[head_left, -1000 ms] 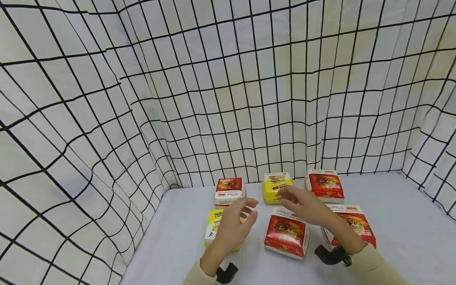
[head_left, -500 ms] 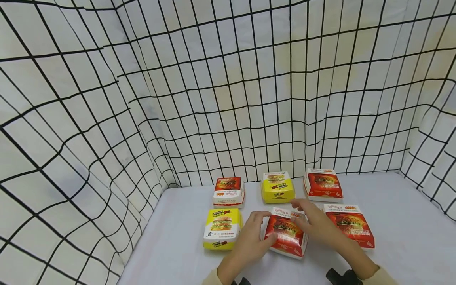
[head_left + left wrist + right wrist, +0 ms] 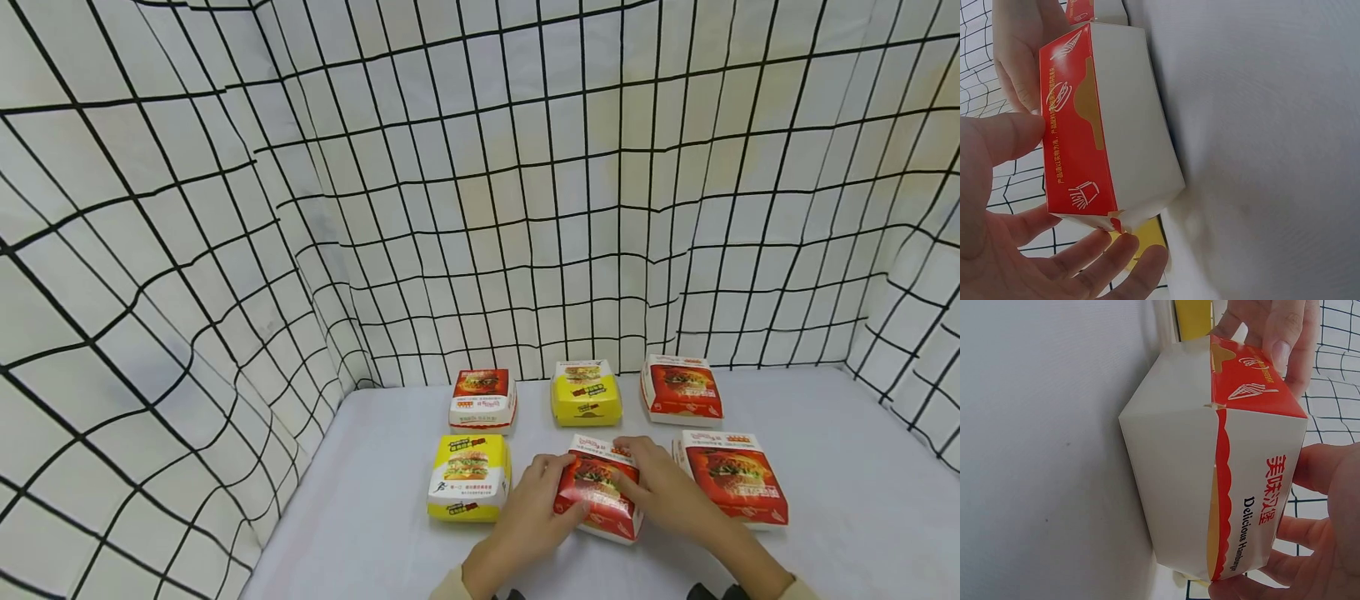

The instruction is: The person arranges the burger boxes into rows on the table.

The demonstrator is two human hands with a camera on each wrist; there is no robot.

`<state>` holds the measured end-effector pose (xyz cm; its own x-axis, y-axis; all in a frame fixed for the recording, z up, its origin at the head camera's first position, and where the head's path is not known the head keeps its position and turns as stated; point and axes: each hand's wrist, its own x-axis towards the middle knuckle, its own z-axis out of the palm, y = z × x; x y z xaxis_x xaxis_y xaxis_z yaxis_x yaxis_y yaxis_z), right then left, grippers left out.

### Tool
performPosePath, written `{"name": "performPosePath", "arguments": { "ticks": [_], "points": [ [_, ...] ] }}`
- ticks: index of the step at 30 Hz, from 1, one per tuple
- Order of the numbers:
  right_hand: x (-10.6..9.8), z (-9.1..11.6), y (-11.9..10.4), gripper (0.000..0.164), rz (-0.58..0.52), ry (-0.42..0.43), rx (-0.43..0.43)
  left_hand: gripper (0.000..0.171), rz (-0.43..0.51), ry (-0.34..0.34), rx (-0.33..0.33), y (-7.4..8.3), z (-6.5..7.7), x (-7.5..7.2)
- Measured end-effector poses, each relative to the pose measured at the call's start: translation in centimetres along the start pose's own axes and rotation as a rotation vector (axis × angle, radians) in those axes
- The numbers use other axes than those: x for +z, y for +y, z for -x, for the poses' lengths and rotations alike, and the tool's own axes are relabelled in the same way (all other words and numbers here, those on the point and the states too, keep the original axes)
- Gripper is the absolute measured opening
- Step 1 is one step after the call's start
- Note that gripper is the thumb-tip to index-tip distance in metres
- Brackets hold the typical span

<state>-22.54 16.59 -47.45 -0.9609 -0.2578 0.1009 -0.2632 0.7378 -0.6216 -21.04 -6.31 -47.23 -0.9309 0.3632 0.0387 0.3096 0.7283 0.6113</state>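
Note:
A red and white hamburger box (image 3: pixel 604 505) lies slightly turned at the front middle of the table, between both hands. My left hand (image 3: pixel 531 510) holds its left side, with the thumb at the top and the fingers along the side wall. On the opposite side my right hand (image 3: pixel 670 493) holds it, fingers reaching to the far corner and thumb on top. In the left wrist view the box (image 3: pixel 1129 119) shows its white lower wall and red flap, lid closed. "Delicious Hamburger" is printed on the side of the box (image 3: pixel 1179 462) in the right wrist view.
A yellow and white burger box (image 3: pixel 469 479) stands to the left, a larger red box (image 3: pixel 732 482) to the right. Behind are a red and white box (image 3: pixel 483 402), a yellow box (image 3: pixel 586 393) and another red box (image 3: pixel 682 390). Grid-patterned cloth walls (image 3: pixel 495 208) enclose the white table.
Both hands have come down from above the boxes to the middle red hamburger box and closed in on its two sides. The left hand moved right; the other boxes stayed in place.

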Motion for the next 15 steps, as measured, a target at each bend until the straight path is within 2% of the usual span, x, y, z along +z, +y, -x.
{"name": "performPosePath", "arguments": {
  "ticks": [15],
  "points": [
    [-0.16,0.29,-0.51,0.057,0.050,-0.014,0.017,0.065,0.017,-0.017,0.020,-0.28,0.05,-0.20]
  ]
}}
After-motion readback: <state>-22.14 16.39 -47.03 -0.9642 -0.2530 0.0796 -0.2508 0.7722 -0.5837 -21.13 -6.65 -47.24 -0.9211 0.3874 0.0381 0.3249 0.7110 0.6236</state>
